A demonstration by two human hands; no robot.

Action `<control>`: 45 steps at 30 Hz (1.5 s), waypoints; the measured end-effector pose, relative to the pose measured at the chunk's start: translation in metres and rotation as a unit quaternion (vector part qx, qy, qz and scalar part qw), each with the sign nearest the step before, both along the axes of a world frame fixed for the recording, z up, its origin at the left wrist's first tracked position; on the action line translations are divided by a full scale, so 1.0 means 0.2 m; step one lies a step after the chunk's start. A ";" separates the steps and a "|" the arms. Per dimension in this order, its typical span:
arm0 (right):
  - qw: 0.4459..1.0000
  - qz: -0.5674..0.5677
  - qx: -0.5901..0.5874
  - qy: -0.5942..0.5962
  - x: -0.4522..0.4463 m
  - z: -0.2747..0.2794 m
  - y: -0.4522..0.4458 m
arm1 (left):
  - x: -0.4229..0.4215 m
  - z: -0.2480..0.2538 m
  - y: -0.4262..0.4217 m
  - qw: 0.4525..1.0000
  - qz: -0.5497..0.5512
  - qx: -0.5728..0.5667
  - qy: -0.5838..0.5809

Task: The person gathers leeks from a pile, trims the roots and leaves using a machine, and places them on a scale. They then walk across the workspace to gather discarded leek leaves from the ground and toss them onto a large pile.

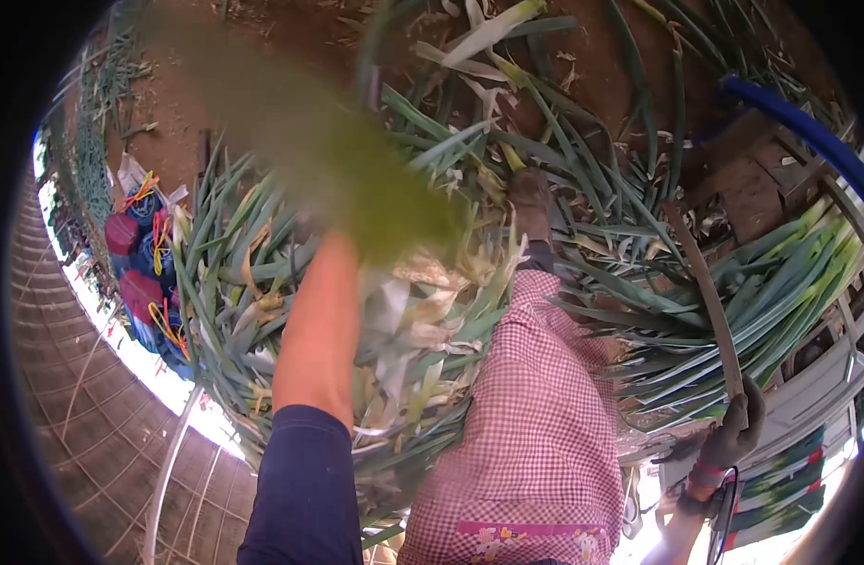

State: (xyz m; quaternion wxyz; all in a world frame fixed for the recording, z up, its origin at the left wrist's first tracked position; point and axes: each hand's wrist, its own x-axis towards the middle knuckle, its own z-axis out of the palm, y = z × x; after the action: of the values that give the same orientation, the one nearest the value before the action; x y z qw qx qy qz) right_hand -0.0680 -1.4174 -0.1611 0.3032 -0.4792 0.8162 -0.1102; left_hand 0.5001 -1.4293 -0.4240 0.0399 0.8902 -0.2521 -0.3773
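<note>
My left forearm (317,339), in a dark blue sleeve, reaches over a heap of long green onion leaves (230,245) and pale husks. A yellow-green blur (394,198) close to the camera covers my left hand, so its fingers and anything in them are hidden. At the right, my right hand (736,431), in a dark glove, is wrapped round the lower end of a long, slightly curved knife (708,287). Its blade points up and away, beside a bundle of green onions (780,292).
My checked apron (545,405) hangs in the middle, with a dirty foot (531,193) beyond it. Trimmed leaves (564,122) litter the brown ground. A blue tube (804,132) curves at upper right. Blue and red bags (145,254) lie left, near dark netting (84,405).
</note>
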 end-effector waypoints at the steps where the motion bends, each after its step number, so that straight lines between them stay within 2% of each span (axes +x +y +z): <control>1: 1.000 0.002 0.003 0.003 -0.01 0.00 0.01 | -0.01 0.02 0.00 0.998 0.045 0.001 0.035; 4: 1.000 0.008 -0.006 0.028 0.02 0.00 0.00 | 0.00 0.09 -0.05 0.993 0.049 0.063 0.090; 5: 1.000 -0.001 0.000 0.015 0.02 0.01 -0.01 | -0.02 0.09 -0.04 0.986 0.109 0.011 0.124; 8: 1.000 0.007 0.010 0.006 0.03 0.02 -0.01 | -0.01 0.08 -0.03 0.986 0.100 0.089 0.098; 10: 1.000 0.021 0.006 0.002 0.01 0.02 -0.01 | 0.21 -0.23 0.31 0.984 -0.149 -0.060 0.073; 14: 0.999 0.042 -0.005 -0.002 0.03 0.02 -0.03 | 0.12 -0.21 0.36 0.989 -0.100 -0.070 0.085; 15: 0.999 0.050 -0.008 0.000 0.05 0.02 -0.04 | 0.10 -0.16 0.39 0.980 -0.134 -0.117 0.089; 19: 0.999 0.038 -0.015 -0.007 0.04 0.00 -0.03 | 0.03 0.08 0.46 0.974 -0.137 -0.162 0.077; 22: 0.999 0.029 -0.019 0.008 0.05 0.01 -0.02 | -0.06 0.43 0.49 0.992 -0.081 -0.076 0.053; 25: 0.999 0.028 -0.021 -0.001 0.02 0.00 -0.01 | -0.28 0.83 0.40 0.996 0.066 -0.020 0.052; 30: 0.999 0.034 -0.017 -0.010 -0.01 -0.01 -0.02 | -0.48 1.21 0.47 0.991 0.108 -0.004 0.081; 34: 0.999 0.005 -0.013 -0.031 -0.02 -0.01 0.00 | -0.55 1.34 0.70 0.993 0.089 0.033 0.069; 41: 1.000 0.020 0.004 -0.020 -0.07 -0.02 0.00 | -0.62 1.73 0.91 0.963 0.232 0.071 0.119; 45: 0.999 0.029 0.002 -0.018 -0.12 -0.02 -0.01 | -0.63 1.84 0.95 0.977 0.204 -0.003 0.060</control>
State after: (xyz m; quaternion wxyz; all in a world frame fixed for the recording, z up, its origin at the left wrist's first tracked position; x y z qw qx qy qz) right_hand -0.0921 -1.4189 -0.1654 0.3222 -0.5002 0.7964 -0.1085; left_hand 0.3732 -1.2395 -0.0556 0.1334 0.8985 -0.0638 -0.4134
